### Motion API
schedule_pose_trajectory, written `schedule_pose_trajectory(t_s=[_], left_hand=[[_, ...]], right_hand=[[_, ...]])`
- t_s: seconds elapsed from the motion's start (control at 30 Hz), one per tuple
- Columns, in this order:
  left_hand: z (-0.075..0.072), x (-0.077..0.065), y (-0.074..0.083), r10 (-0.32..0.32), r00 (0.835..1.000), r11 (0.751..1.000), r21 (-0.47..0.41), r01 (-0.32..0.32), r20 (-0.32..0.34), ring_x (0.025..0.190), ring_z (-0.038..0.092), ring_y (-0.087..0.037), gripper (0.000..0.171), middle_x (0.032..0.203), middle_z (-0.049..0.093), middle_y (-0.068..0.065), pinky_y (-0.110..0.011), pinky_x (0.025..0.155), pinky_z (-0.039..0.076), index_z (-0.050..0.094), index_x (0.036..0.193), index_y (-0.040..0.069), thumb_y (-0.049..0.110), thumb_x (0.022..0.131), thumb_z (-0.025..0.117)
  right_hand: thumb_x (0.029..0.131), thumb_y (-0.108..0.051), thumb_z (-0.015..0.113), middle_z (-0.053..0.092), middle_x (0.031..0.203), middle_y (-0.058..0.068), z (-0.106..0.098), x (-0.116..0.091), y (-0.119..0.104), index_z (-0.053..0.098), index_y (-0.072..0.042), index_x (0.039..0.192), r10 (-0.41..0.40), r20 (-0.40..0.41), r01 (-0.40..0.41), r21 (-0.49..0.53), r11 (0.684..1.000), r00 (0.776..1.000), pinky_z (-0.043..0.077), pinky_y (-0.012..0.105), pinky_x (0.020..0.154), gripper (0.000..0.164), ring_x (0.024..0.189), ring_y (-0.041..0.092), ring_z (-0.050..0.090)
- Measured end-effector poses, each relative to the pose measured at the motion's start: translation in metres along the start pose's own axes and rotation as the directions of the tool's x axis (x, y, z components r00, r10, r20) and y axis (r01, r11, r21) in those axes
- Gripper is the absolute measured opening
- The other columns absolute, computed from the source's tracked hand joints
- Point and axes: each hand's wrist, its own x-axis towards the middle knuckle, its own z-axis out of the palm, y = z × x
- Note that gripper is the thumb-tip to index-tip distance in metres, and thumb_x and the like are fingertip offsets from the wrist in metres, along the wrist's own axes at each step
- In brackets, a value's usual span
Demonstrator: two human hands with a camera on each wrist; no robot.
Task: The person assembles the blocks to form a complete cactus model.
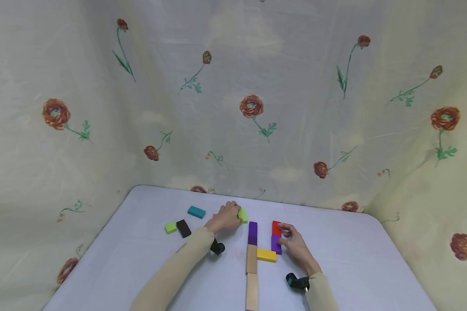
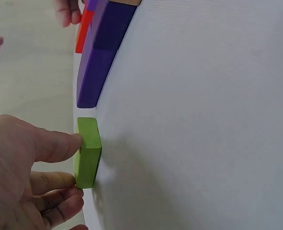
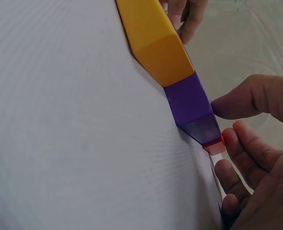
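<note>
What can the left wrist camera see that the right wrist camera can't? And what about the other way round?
Only the left wrist view shows the green block, pinched by the left hand, plus a dark purple row and a sliver of wooden block.

Only the right wrist view shows the yellow block.

Both show the red block, the purple block touching it, the white table and parts of the left and right hands.

The left hand hides most of something pink, so its shape is hard to tell. Both sleeves run off the bottom. In the right wrist view, the top edge cuts off the yellow block.
</note>
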Motion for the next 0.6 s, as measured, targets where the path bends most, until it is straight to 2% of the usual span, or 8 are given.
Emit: schedule_pose_trajectory(t_s=[0.3,0.6], left_hand=[[0.003,0.015,0.004,-0.029,1.000,0.999,-0.036,0.030,0.008,0.119,0.045,-0.025,0.048,0.133,0.053,-0.012,-0.044,0.101,0.039,0.055,0.133,0.002,0.026,0.091,0.062],[0.004,0.026,0.011,0.000,0.999,0.995,-0.101,0.004,0.039,0.127,0.042,-0.028,0.053,0.138,0.049,-0.013,-0.049,0.106,0.035,0.053,0.136,0.003,0.023,0.088,0.060]], right_hand=[[0.084,-0.005,0.063,0.052,0.133,0.013,0.000,-0.004,-0.003,0.047,-0.007,0.135,0.015,0.002,-0.015,-0.006,1.000,1.000,0.038,0.041,0.095,0.054,0.117,0.029,0.045],[0.083,-0.004,0.062,0.053,0.131,0.013,0.000,-0.003,-0.002,0.048,-0.007,0.135,0.005,-0.003,-0.005,0.004,1.000,1.000,0.037,0.041,0.095,0.054,0.116,0.028,0.045]])
